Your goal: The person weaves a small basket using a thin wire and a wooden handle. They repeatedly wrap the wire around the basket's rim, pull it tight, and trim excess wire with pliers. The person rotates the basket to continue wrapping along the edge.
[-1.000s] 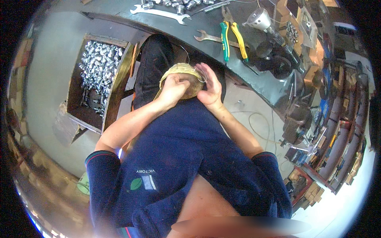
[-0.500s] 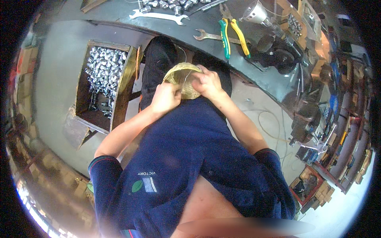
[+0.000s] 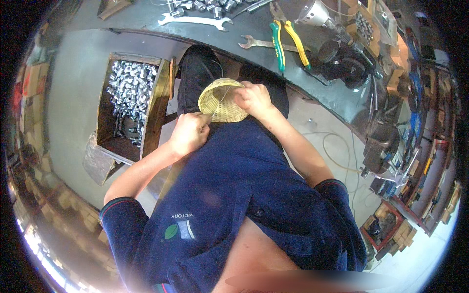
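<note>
The right hand (image 3: 254, 99) grips the rim of a round, yellow woven basket (image 3: 231, 111), likely steadying it; the left hand (image 3: 190, 132) is closed, seemingly pinching a thin pale strand (image 3: 223, 98) for tension. The basket sits against the dark-blue cloth garment (image 3: 234, 146).

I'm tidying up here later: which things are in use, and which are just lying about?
In use:
- woven basket, held by the right hand
- thin strand, apparently pinched by the left hand

Seemingly just lying about:
- pale double-ended wrench
- green-and-yellow-handled pliers
- metal fittings in the wooden box
</note>
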A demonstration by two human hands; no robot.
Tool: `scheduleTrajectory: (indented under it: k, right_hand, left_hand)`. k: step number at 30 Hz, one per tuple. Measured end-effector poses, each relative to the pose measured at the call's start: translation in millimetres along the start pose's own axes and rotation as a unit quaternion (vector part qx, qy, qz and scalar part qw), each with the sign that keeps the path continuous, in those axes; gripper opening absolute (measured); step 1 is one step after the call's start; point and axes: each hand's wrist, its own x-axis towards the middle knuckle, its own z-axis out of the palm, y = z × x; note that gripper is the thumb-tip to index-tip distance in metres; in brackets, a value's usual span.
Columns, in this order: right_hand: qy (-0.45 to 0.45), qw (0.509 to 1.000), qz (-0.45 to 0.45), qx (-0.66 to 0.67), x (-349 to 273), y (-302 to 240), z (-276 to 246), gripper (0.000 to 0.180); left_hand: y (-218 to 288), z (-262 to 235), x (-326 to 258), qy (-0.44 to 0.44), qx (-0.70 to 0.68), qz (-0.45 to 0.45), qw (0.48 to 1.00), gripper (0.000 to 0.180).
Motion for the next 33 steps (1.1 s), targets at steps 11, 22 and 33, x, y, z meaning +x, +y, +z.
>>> scheduleTrajectory:
  k: [11, 22, 33]
  right_hand:
    - [-0.151, 0.986, 0.068, -0.032, 10, -10, -27, 0.019]
    - [0.071, 0.970, -0.186, 0.143, 26, -45, -61, 0.047]
    - [0.057, 0.929, -0.118, 0.345, 38, -54, -54, 0.046]
  left_hand:
    - [13, -39, 17, -0.011, 0.012, 0.057, 0.998, 0.007]
    - [40, -80, 38, 0.099, -0.144, 0.070, 0.982, 0.017]
    - [-21, -28, 50, 0.204, -0.250, -0.020, 0.946, 0.022]
